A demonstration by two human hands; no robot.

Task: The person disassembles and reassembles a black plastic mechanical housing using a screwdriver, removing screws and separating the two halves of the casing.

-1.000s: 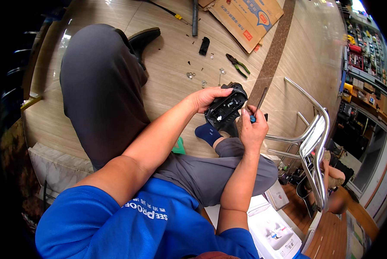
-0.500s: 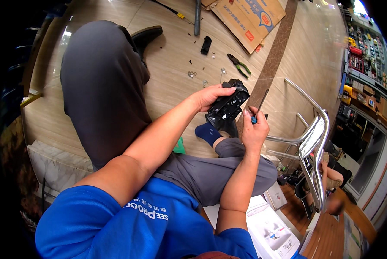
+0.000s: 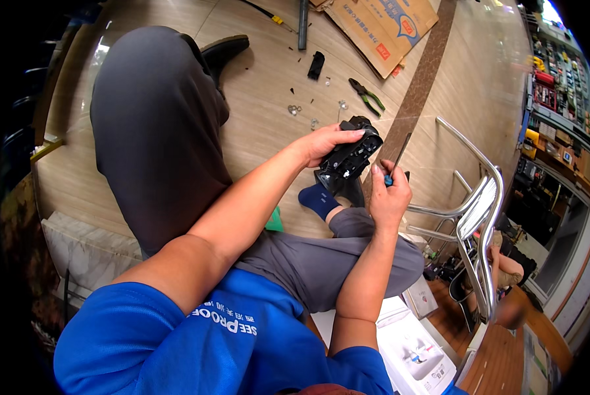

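Note:
My left hand [image 3: 324, 144] is closed on a black plastic housing [image 3: 351, 155] with an open, recessed face turned up toward me. Its thumb lies over the upper part of the housing. Just to the right, my right hand [image 3: 390, 195] grips a screwdriver [image 3: 401, 158] by its blue handle, with the shaft pointing up and away. The screwdriver stands apart from the housing. Beneath the housing, my foot in a dark blue sock [image 3: 318, 201] shows in part. What the housing belongs to cannot be made out.
On the tiled floor lie green-handled pliers [image 3: 366, 97], a small black part [image 3: 316, 66], several screws and washers [image 3: 295, 110] and a flattened cardboard box [image 3: 382, 33]. A chrome chair frame [image 3: 476, 204] stands at the right. A white box [image 3: 416, 345] is beside my right elbow; another person [image 3: 507, 266] sits beyond.
Both hands and the housing have shifted very slightly, and the view has moved a little. My grip on the housing and the screwdriver looks the same.

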